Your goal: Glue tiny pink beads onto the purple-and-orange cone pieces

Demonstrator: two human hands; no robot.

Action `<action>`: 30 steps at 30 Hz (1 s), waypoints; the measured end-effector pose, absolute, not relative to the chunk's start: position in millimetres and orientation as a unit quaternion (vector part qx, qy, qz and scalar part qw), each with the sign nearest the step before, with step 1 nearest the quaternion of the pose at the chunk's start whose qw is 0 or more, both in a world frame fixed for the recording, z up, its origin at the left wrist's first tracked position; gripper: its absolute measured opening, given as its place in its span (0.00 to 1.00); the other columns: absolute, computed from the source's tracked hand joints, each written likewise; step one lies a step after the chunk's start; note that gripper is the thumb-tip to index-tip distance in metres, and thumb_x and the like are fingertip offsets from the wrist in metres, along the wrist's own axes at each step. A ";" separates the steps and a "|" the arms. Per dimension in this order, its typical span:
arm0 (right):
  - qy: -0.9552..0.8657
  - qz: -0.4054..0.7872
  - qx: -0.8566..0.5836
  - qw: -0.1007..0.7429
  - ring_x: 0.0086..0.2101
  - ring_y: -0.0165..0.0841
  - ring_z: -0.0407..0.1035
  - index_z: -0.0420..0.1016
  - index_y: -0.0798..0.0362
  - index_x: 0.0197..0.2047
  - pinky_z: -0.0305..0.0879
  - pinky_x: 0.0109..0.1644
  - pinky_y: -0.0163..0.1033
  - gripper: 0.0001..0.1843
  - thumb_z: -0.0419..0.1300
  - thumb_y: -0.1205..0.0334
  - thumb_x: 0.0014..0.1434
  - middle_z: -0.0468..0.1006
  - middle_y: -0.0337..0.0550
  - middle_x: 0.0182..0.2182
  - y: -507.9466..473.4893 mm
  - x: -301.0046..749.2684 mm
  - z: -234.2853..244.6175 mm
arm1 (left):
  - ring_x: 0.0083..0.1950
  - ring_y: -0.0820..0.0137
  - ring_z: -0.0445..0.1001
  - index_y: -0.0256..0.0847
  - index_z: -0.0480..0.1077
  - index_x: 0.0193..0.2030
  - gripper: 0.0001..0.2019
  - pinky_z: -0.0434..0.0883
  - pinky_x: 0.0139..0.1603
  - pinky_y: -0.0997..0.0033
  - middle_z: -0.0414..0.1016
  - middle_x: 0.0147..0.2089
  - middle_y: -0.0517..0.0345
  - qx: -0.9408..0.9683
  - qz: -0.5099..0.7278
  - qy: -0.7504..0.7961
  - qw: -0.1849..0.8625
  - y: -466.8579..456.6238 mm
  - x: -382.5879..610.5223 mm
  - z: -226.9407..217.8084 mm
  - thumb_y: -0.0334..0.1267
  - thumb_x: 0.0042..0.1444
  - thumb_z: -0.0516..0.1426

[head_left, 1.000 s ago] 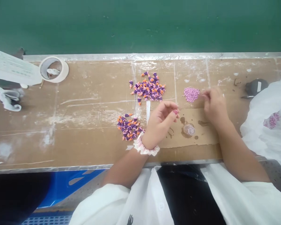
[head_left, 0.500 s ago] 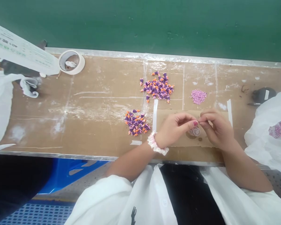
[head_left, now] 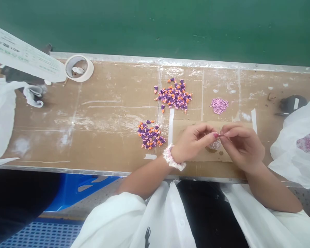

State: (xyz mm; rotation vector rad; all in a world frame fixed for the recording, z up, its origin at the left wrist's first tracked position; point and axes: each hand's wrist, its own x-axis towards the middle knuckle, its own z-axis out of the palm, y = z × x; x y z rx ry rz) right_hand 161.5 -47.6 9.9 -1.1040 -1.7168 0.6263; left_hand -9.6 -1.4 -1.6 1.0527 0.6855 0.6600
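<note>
My left hand (head_left: 195, 143) is pinched over a taped-down cardboard sheet (head_left: 191, 156), and my right hand (head_left: 244, 146) pinches against its fingertips. Whatever lies between the fingers is too small and covered to name. Just below the fingertips a small clear round container (head_left: 216, 145) stands on the sheet. Beyond my hands is a pile of small pink beads (head_left: 219, 106). To the left lie two heaps of little purple and orange figures: a larger far heap (head_left: 174, 96) and a smaller near heap (head_left: 151, 135).
A roll of white tape (head_left: 89, 70) lies at the back left beside a white printed box (head_left: 28, 57). White plastic bags lie at the left (head_left: 1, 120) and right (head_left: 286, 151). A dark round object (head_left: 290, 105) sits near the right bag. A blue stool (head_left: 67, 193) stands below the table's left edge.
My right hand has shifted slightly to the right and turned, its fingers still pinched at the left fingertips. My left hand stays almost where it was.
</note>
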 end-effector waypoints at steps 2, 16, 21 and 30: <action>-0.697 0.267 -0.454 0.486 0.33 0.30 0.70 0.67 0.46 0.45 0.68 0.32 0.36 0.20 0.59 0.80 0.56 0.73 0.39 0.35 -47.9 160.1 11.3 | 0.30 0.76 0.73 0.38 0.71 0.35 0.13 0.70 0.34 0.75 0.75 0.30 0.58 0.533 0.308 0.318 0.721 -1.9 -10.0 -3.0 0.47 0.60 0.58; -0.661 0.339 -0.477 0.471 0.32 0.31 0.70 0.68 0.47 0.39 0.69 0.33 0.37 0.13 0.59 0.77 0.58 0.73 0.39 0.33 -48.2 164.0 13.8 | 0.33 0.74 0.71 0.38 0.69 0.35 0.10 0.70 0.41 0.74 0.77 0.32 0.56 0.798 0.403 0.274 0.356 -2.3 -7.4 -11.0 0.38 0.66 0.51; -0.620 0.313 -0.501 0.516 0.31 0.33 0.70 0.71 0.49 0.36 0.69 0.32 0.40 0.12 0.64 0.75 0.54 0.74 0.40 0.32 -49.5 170.0 16.4 | 0.39 0.69 0.72 0.37 0.71 0.40 0.12 0.69 0.44 0.70 0.78 0.38 0.52 0.868 0.305 0.321 0.225 5.1 -19.4 0.6 0.41 0.68 0.50; -0.685 0.296 -0.471 0.470 0.33 0.32 0.69 0.70 0.47 0.38 0.66 0.32 0.39 0.15 0.60 0.79 0.55 0.74 0.40 0.34 -53.1 177.2 18.8 | 0.46 0.60 0.74 0.40 0.70 0.39 0.08 0.67 0.40 0.65 0.76 0.41 0.50 0.727 -0.044 0.678 0.097 9.9 -85.0 22.9 0.40 0.64 0.53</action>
